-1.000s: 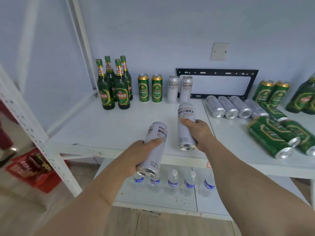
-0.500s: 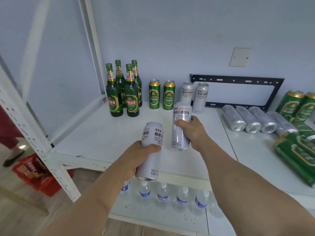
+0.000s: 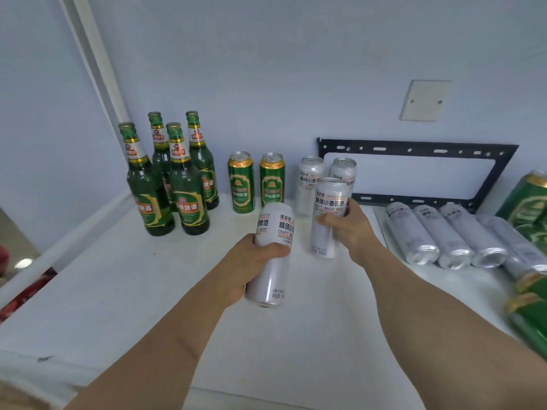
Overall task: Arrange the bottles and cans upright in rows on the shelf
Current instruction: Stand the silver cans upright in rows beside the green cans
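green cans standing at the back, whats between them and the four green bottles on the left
Nothing: in the head view only bare white shelf separates the green cans from the green bottles.

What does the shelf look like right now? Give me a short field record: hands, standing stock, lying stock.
left hand: grips a white can, tilted, above the shelf
right hand: grips a second white can, upright, in front of the standing white pair
standing bottles: four green, back left
standing green cans: two, right of the bottles
standing white cans: two, right of the green pair
lying silver cans: four, on their sides at right
lying green cans: at far right, partly cut off, count unclear
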